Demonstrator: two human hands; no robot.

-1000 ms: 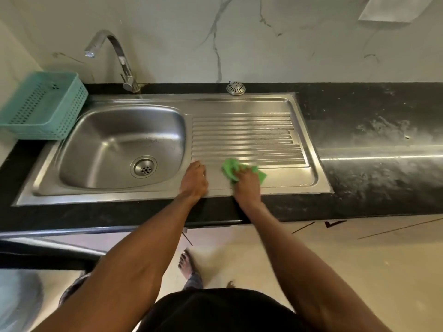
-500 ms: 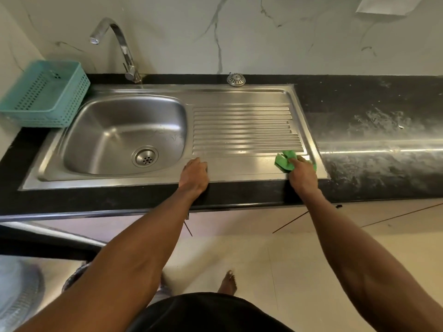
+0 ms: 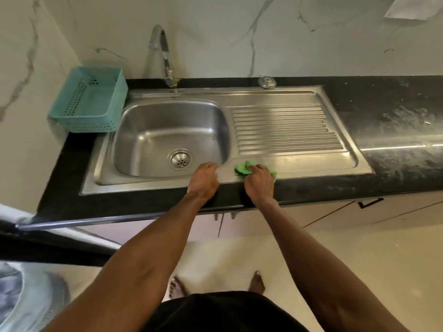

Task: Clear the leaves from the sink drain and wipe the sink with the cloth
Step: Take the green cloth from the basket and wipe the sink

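Observation:
The steel sink (image 3: 148,109) has a bowl on the left and a ribbed drainboard (image 3: 285,130) on the right. Its round drain (image 3: 181,159) shows bare metal with no leaves on it. A bunched green cloth (image 3: 242,169) lies on the flat front strip of the drainboard, pressed down under my right hand (image 3: 260,182), whose fingers close over it. My left hand (image 3: 203,180) rests palm down on the sink's front rim, just right of the bowl's near corner, holding nothing.
A teal plastic basket (image 3: 90,101) stands at the left, against the wall. The curved tap (image 3: 163,53) rises behind the bowl. A loose metal strainer cap (image 3: 266,81) lies on the black counter (image 3: 395,130) behind the drainboard. Below are cabinet fronts and the floor.
My right hand has swept the cloth from the drainboard's front right corner back left, close beside my left hand. The left hand has stayed on the rim. The view has shifted.

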